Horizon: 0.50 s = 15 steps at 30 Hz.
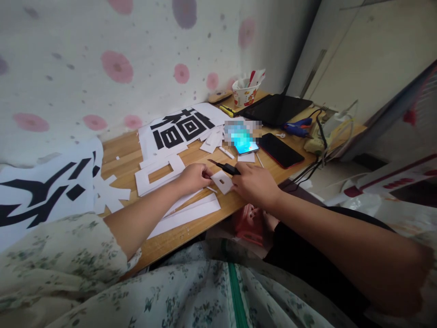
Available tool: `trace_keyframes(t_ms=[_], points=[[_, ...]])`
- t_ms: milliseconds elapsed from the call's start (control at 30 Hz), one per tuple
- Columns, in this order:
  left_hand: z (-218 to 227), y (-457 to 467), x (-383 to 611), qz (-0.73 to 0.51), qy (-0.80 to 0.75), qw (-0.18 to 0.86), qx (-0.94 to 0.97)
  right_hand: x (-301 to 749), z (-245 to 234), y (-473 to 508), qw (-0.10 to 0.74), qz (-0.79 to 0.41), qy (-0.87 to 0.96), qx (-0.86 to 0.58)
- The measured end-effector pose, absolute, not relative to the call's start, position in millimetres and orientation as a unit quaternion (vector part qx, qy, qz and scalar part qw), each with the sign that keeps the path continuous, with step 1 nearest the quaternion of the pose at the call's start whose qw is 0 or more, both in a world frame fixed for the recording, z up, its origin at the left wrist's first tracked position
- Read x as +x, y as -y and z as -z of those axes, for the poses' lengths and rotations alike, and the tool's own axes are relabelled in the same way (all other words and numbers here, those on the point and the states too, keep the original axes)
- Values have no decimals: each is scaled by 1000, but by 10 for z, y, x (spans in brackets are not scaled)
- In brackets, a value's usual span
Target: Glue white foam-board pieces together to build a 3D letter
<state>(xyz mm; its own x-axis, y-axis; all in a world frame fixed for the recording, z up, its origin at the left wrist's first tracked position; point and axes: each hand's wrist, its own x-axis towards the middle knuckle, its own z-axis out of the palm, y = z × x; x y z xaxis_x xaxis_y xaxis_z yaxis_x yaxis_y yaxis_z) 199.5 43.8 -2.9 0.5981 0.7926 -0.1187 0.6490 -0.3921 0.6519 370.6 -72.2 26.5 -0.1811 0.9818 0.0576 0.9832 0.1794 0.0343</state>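
My right hand [256,183] grips a craft knife [228,169], its blade pointing left over the table. Under the knife is a small white foam board piece [225,187] with a little rectangular hole in it. The lower fingers of that hand touch the piece's right edge. My left hand [195,177] rests just left of the piece, thumb and fingers drawn together; what is between them, if anything, is hidden. Beside it lie a white board frame [139,182] with a rectangular cutout and a long white strip [191,215].
Paper sheets with black characters [218,114] lie at the back and left. A lit phone [246,145], a dark phone [282,151], blue-handled pliers [297,127], a yellow cutter [227,110], a black tablet [273,109] and a patterned cup [244,96] stand behind. Cables cross the right edge.
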Motion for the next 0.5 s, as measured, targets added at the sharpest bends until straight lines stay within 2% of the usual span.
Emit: trace_keyframes(t_ms=[500], points=[[61,-467,1976,-102,-422,341,834,3690,-272,736,-2,47,788,-614]])
